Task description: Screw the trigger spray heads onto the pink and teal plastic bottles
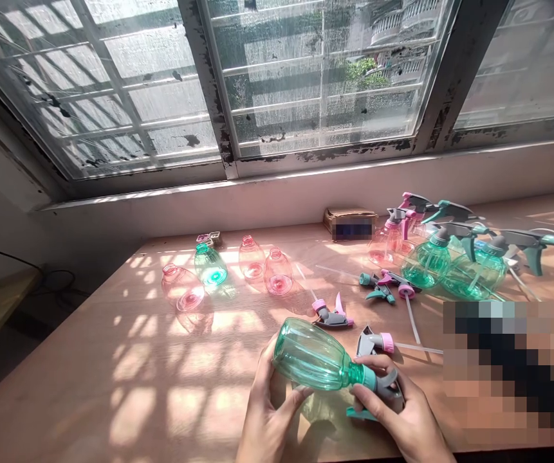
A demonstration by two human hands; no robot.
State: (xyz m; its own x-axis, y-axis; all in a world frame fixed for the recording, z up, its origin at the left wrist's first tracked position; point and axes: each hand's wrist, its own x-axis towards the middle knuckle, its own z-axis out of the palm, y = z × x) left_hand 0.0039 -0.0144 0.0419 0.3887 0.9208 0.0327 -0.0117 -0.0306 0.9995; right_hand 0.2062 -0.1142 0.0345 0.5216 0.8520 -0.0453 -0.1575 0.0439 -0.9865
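A clear green spray bottle [313, 354] lies tilted on its side in the air above the table, its neck toward the right. My left hand [269, 405] is closed around its base end. At the neck, my right hand [397, 405] grips the grey and teal trigger sprayer head [387, 389], whose teal collar sits against the bottle's mouth. Whether the collar is fully screwed on, I cannot tell. Just beyond my right hand lies a loose grey and pink sprayer head [374, 342] with a white tube.
Open pink bottles [278, 273] and a green bottle [210, 265] stand at the back left. More loose sprayer heads [331, 314] lie mid-table. Several bottles with sprayers [428, 260] crowd the back right, near a cardboard box [349, 224]. A window sill [238, 186] runs behind.
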